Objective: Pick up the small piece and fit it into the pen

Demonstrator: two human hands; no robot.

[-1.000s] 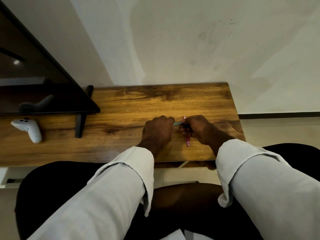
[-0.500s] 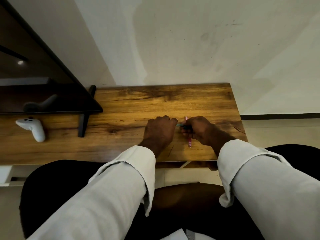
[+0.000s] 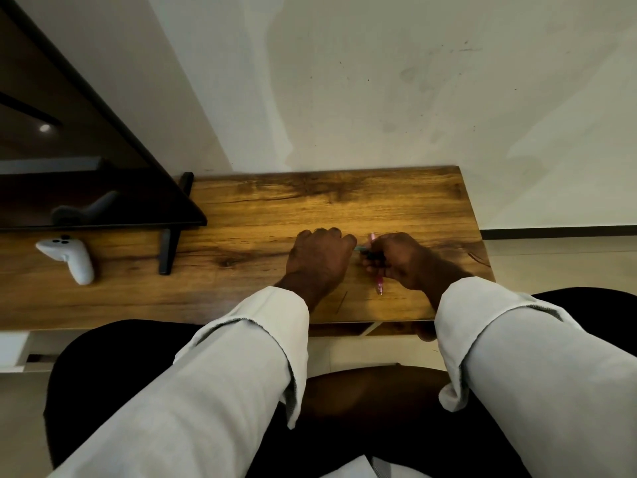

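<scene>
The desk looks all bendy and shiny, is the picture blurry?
Head view: wide lens bows the desk edges; a warm sheen lies across the wood; the pink pen in the right hand looks soft, the left hand dark, and the black screen mirrors the white controller.

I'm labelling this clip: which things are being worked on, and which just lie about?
In hand:
pink pen, gripped by right hand
teal pen, between it and left hand

Lying about:
white controller
screen stand
</scene>
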